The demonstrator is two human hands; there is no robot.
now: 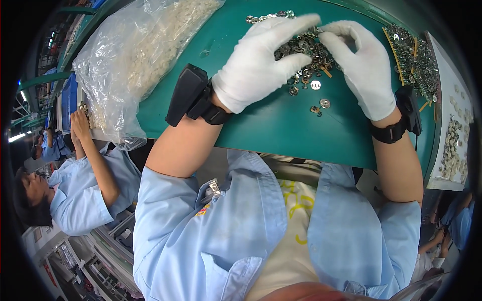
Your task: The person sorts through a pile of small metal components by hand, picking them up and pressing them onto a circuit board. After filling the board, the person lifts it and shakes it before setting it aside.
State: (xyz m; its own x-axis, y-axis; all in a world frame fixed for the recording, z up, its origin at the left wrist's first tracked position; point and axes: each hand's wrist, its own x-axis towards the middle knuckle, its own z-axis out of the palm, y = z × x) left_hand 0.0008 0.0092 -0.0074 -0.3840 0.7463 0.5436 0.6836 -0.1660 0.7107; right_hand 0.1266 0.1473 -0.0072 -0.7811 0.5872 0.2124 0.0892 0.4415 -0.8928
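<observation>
A pile of small round metal parts (307,49) lies on the green table, between my two white-gloved hands. Around its left side curves my left hand (263,57), with thumb and forefinger spread apart and nothing seen gripped. My right hand (362,65) is at the pile's right edge. Its thumb and bent forefinger come together at the tips; whatever is between them is too small to make out. Some loose metal discs (325,103) lie nearer to me, below the pile. Another short row of shiny discs (271,17) sits beyond my left hand.
A clear plastic bag (145,60) of pale small pieces covers the table's left side. At the right lie more metal parts (424,70) with yellowish strips, beside a white tray (442,173) holding small pieces. A co-worker in light blue (85,195) sits at the left.
</observation>
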